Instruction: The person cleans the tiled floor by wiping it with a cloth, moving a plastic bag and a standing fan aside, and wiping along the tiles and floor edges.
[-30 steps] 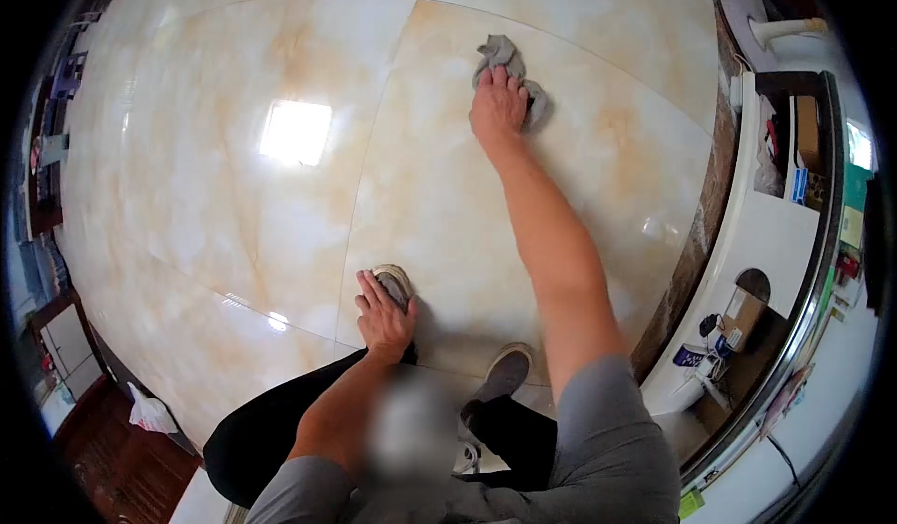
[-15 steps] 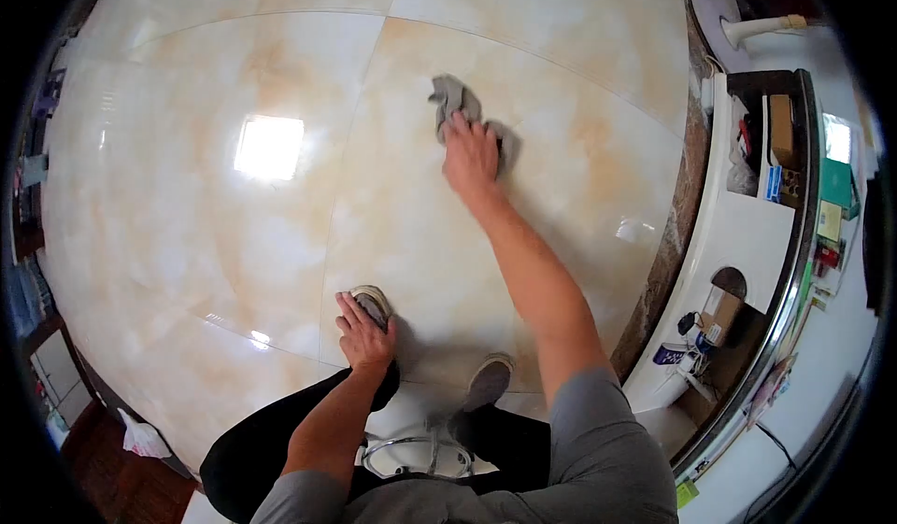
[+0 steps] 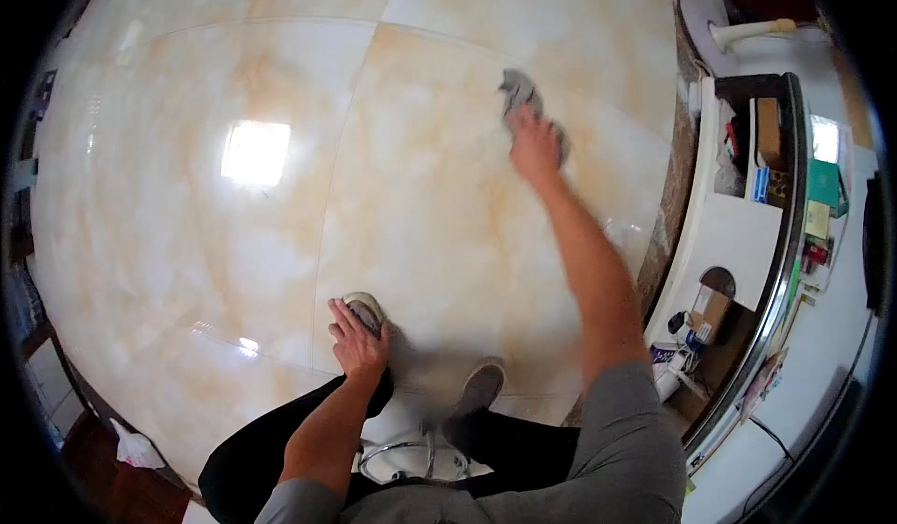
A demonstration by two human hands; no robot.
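Observation:
A crumpled grey cloth (image 3: 519,89) lies against the glossy marble-look tiled floor (image 3: 439,197). My right hand (image 3: 535,143) presses on it with the arm stretched forward, and the fingers are closed over the cloth. Part of the cloth shows past the fingertips, and some is hidden under the hand. Nearer to me, my left hand (image 3: 357,344) hangs over my left leg beside my left shoe (image 3: 364,311), fingers stretched out and nothing in it. My right shoe (image 3: 483,381) stands on the floor to its right.
Along the right runs a white cabinet (image 3: 738,234) with open compartments holding boxes and cables. A white stand (image 3: 710,34) with a round base is at the upper right. A chrome-framed stool (image 3: 411,459) is beneath me. A white plastic bag (image 3: 135,445) lies at lower left.
My right hand has slid the cloth to the right across the floor. My left hand stays in about the same place. The view has shifted slightly.

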